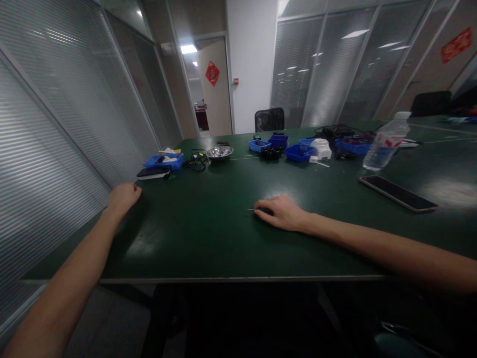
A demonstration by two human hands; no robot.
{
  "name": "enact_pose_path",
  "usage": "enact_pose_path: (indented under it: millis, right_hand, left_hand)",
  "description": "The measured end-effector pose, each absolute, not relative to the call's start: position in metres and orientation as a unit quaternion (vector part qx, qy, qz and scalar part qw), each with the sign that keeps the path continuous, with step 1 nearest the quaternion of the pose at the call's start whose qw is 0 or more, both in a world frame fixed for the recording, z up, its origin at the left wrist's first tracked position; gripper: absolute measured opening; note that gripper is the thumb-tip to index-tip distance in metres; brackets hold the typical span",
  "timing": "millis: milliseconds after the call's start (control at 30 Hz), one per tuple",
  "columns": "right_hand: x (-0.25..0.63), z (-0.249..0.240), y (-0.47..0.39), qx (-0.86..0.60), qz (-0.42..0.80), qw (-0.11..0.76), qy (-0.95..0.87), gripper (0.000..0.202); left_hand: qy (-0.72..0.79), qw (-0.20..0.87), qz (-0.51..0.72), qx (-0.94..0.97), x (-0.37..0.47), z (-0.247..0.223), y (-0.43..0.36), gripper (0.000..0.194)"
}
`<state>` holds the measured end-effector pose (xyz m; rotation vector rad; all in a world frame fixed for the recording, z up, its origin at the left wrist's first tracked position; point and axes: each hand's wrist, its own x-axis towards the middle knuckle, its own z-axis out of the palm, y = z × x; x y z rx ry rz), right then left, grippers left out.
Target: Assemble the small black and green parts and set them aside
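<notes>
My right hand (285, 213) rests on the green table (201, 238) near its middle. Its thumb and fingers pinch a thin metal rod (250, 209), whose light tip sticks out to the left. A dark patch shows between the thumb and fingers; whether it is a handle or shadow I cannot tell. At the table's left edge lies my left hand (124, 198), curled into a loose fist, with nothing showing out of it. Beyond that hand are a black notebook-like item (153, 172) and a blue tray (164, 161) with small things in it.
A metal bowl (219, 153) and black cables (197, 161) sit at the back left. Further right stand blue bins (298, 153), a white rounded device (321, 149) and a water bottle (385, 144). A phone (397, 193) lies right of my right hand. A chair (269, 120) stands behind.
</notes>
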<state>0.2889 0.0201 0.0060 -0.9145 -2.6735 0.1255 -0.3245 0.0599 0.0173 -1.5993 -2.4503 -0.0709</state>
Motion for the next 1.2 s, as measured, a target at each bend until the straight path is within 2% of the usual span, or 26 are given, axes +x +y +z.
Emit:
enact_pose_path:
  millis: [1200]
  right_hand:
    - [0.289, 0.007, 0.02, -0.315, 0.048, 0.154, -0.935, 0.04]
  left_hand:
    - [-0.832, 0.105, -0.023, -0.544, -0.297, 0.036, 0.044, 0.048]
